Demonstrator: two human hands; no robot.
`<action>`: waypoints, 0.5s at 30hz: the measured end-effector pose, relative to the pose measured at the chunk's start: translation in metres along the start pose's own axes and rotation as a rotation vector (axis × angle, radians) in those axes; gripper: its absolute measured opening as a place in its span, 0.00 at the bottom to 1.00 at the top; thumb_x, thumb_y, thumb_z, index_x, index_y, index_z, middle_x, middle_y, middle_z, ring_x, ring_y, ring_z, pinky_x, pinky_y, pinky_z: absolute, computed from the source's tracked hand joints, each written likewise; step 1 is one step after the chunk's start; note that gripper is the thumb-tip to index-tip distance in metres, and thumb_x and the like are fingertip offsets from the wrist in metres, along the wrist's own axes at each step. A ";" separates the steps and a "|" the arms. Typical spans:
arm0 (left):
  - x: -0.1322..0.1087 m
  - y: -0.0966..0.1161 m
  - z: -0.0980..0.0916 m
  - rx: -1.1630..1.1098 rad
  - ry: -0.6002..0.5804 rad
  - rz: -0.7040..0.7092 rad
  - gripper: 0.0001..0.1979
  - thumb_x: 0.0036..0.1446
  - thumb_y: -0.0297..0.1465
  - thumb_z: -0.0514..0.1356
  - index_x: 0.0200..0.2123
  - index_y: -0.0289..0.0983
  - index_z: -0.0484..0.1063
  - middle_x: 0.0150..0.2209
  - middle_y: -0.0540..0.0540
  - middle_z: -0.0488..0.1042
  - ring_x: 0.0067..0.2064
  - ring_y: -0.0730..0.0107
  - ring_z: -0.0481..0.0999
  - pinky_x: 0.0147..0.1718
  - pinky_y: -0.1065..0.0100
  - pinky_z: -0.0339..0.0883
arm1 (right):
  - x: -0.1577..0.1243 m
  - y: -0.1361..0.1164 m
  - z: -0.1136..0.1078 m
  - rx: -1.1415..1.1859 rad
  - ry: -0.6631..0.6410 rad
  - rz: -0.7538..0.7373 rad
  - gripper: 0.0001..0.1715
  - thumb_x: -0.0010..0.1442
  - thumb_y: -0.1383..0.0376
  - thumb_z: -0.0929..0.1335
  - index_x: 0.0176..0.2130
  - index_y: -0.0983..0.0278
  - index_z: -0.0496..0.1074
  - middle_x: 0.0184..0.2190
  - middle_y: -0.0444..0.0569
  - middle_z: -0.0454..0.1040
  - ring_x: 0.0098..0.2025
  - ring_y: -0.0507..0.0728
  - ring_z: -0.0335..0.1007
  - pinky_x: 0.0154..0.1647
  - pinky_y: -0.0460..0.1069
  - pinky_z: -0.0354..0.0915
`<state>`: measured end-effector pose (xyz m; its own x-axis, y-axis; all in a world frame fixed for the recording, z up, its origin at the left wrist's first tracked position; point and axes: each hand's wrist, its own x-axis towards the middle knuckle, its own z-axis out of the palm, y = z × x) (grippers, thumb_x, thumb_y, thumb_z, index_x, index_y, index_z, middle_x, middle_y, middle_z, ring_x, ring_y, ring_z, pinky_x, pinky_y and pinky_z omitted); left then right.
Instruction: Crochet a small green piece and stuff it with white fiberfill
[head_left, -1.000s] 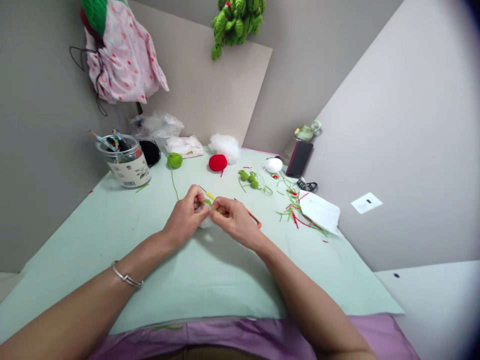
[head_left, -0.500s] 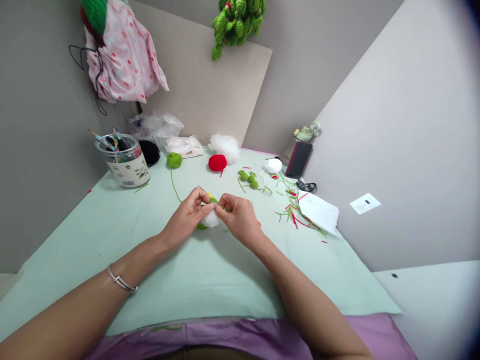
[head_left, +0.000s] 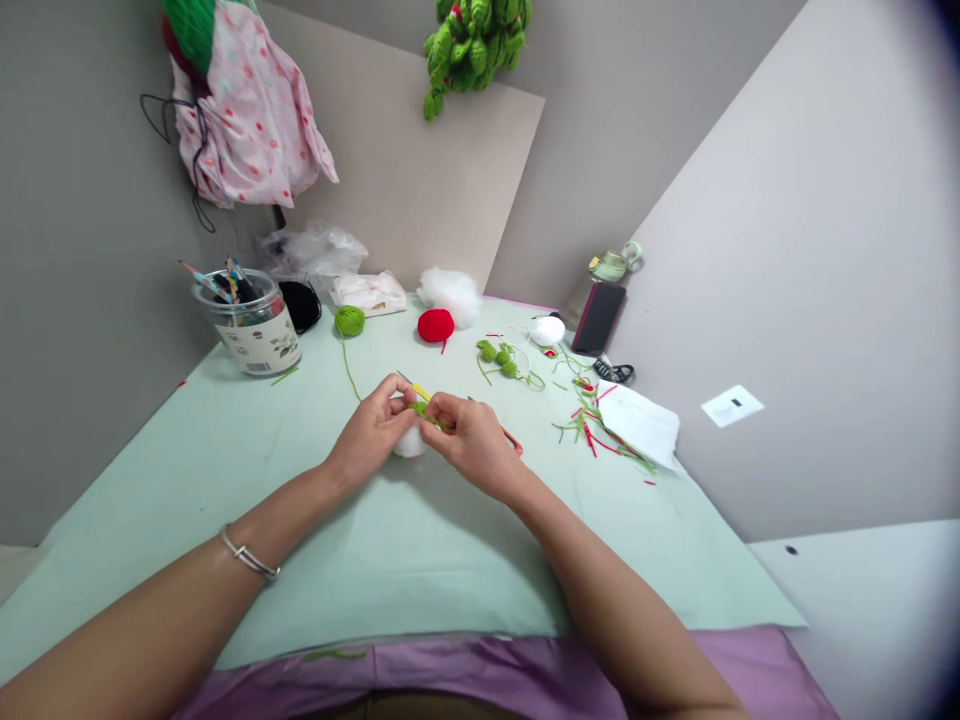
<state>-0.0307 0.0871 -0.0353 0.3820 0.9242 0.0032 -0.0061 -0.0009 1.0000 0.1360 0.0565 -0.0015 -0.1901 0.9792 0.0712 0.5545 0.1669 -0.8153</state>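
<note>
Both hands meet over the middle of the table. My left hand (head_left: pixel 373 425) is closed on a small green crochet piece (head_left: pixel 421 409), its fingers bent around the left side. My right hand (head_left: pixel 471 440) pinches the same piece from the right, with thumb and forefinger together. White stuffing (head_left: pixel 409 442) shows just below the fingertips. A yellow-handled hook (head_left: pixel 421 392) lies right behind the fingers, its thin tip toward the upper left. An orange-handled tool (head_left: pixel 513 441) is partly hidden behind my right hand.
Behind the hands on the table (head_left: pixel 360 560) are a green yarn ball (head_left: pixel 349 320), a red ball (head_left: pixel 436 325), stuffing (head_left: pixel 450 293) and green pieces (head_left: pixel 508 368). A pen jar (head_left: pixel 259 335) stands left; yarn scraps, white paper (head_left: pixel 637 424) and a phone (head_left: pixel 598 318) lie right.
My right hand has shifted slightly left. The white stuffing sits lower and further left under the fingers, and more of the yellow hook and orange tool shows.
</note>
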 end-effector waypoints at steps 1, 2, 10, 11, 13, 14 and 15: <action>0.000 0.001 0.000 -0.015 -0.019 0.001 0.11 0.61 0.39 0.61 0.39 0.44 0.61 0.27 0.55 0.74 0.24 0.67 0.74 0.26 0.67 0.65 | 0.001 0.002 0.000 0.009 0.017 0.019 0.12 0.57 0.64 0.67 0.26 0.59 0.60 0.21 0.37 0.58 0.25 0.51 0.50 0.29 0.49 0.49; -0.001 0.001 -0.001 -0.025 -0.029 0.010 0.11 0.61 0.39 0.61 0.40 0.44 0.61 0.28 0.55 0.74 0.25 0.67 0.74 0.27 0.67 0.66 | 0.002 0.005 0.000 0.021 0.034 0.038 0.12 0.57 0.63 0.67 0.26 0.59 0.60 0.20 0.37 0.57 0.24 0.51 0.49 0.28 0.49 0.49; -0.006 0.004 0.002 -0.030 -0.032 0.071 0.15 0.58 0.39 0.69 0.40 0.43 0.66 0.36 0.54 0.69 0.29 0.72 0.70 0.29 0.70 0.64 | 0.009 0.016 -0.011 0.173 0.037 0.110 0.13 0.57 0.59 0.67 0.24 0.60 0.62 0.21 0.38 0.58 0.25 0.50 0.49 0.26 0.48 0.47; -0.006 0.003 0.003 -0.026 -0.022 0.071 0.15 0.58 0.38 0.69 0.40 0.43 0.65 0.35 0.54 0.68 0.29 0.73 0.70 0.29 0.70 0.63 | 0.009 0.015 -0.012 0.191 0.009 0.100 0.13 0.57 0.58 0.67 0.25 0.60 0.62 0.21 0.38 0.58 0.25 0.50 0.50 0.27 0.48 0.49; -0.006 0.002 0.004 -0.012 0.011 0.075 0.14 0.59 0.38 0.67 0.39 0.43 0.64 0.34 0.55 0.69 0.28 0.74 0.68 0.28 0.70 0.61 | 0.007 0.013 -0.014 0.215 -0.048 0.071 0.14 0.60 0.57 0.66 0.26 0.60 0.64 0.23 0.39 0.59 0.26 0.51 0.52 0.28 0.48 0.51; -0.006 0.002 0.004 -0.002 0.030 0.076 0.13 0.59 0.37 0.66 0.38 0.43 0.64 0.33 0.56 0.69 0.27 0.75 0.66 0.27 0.71 0.60 | 0.006 0.011 -0.014 0.219 -0.073 0.054 0.13 0.61 0.57 0.65 0.27 0.60 0.65 0.24 0.39 0.60 0.27 0.51 0.52 0.28 0.48 0.51; -0.006 0.002 0.004 0.009 0.048 0.077 0.12 0.59 0.36 0.66 0.38 0.43 0.63 0.31 0.57 0.68 0.26 0.75 0.65 0.27 0.71 0.59 | 0.004 0.009 -0.014 0.218 -0.095 0.038 0.13 0.62 0.58 0.65 0.28 0.60 0.65 0.24 0.39 0.61 0.28 0.51 0.52 0.29 0.48 0.51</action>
<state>-0.0294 0.0798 -0.0337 0.3363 0.9384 0.0796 -0.0255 -0.0755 0.9968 0.1516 0.0640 -0.0009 -0.2532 0.9674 -0.0082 0.3771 0.0908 -0.9217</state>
